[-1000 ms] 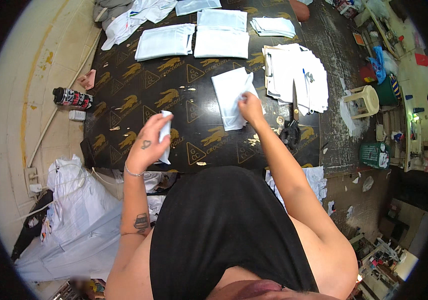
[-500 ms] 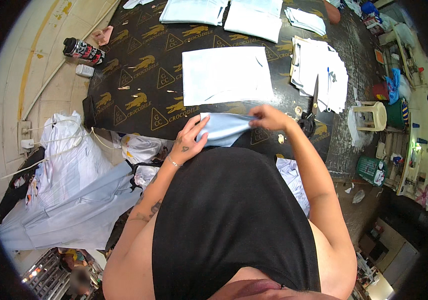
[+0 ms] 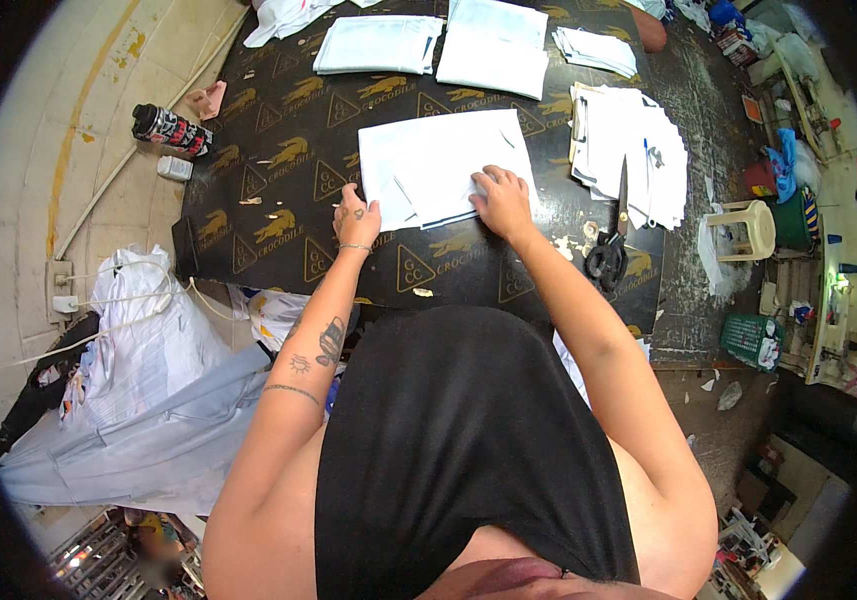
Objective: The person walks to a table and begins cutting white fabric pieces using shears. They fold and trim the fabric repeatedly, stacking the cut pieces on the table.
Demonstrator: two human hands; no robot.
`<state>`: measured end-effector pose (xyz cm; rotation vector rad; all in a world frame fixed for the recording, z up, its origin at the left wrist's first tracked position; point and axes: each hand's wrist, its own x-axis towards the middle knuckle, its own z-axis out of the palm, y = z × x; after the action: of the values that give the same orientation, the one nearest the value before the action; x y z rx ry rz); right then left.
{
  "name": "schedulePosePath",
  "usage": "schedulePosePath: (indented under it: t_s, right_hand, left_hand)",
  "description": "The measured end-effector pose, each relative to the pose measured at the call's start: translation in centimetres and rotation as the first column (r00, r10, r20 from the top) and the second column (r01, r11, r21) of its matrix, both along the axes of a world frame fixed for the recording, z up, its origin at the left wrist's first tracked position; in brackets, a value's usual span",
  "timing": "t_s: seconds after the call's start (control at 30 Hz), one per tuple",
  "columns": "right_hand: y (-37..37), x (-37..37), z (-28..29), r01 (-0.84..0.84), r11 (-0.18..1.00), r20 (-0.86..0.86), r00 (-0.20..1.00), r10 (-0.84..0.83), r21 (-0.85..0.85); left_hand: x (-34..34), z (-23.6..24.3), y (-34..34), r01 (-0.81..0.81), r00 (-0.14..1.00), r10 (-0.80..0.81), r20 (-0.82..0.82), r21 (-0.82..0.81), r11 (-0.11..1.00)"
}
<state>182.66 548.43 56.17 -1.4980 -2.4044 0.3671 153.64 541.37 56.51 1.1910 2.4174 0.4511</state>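
Both hands flat on white fabric piece (image 3: 444,165), upper centre of frame.
Left hand (image 3: 357,218) presses its lower-left corner, right hand (image 3: 501,198) its lower-right edge; long axis runs left-right, neither gripping.

A dark surface (image 3: 279,215) covered with a black sheet printed in gold emblems carries stacks of pale fabric. A large white piece (image 3: 444,165) lies near its front edge, with two folded light-blue bundles (image 3: 379,45) and (image 3: 494,50) farther back and a smaller stack (image 3: 597,48) beside them. A pile of white pieces (image 3: 634,150) sits to the right, black-handled scissors (image 3: 611,245) resting against it. A spray can (image 3: 171,128) lies on the floor (image 3: 59,150) to the left.
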Motion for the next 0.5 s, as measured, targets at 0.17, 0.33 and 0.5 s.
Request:
schedulePosePath:
  t_s: [0.17,0.33,0.5]
  right_hand:
    - [-0.5,2.0,0.8,0.084,0.994,-0.050,0.995,-0.081,0.065]
    - [-4.5,7.7,3.5,0.301,0.898,-0.248,0.889,-0.386,-0.319]
    - [-5.7,9.4,5.4,0.532,0.633,0.088,0.800,-0.594,-0.563]
  left_hand:
    - [1.2,4.1,3.9,0.215,0.953,-0.247,0.174,0.183,0.959]
    - [10.9,8.5,9.0,0.414,0.765,-0.503,0.403,0.292,0.862]
    - [13.8,4.9,17.5,0.545,0.775,-0.632,0.004,0.502,0.671]
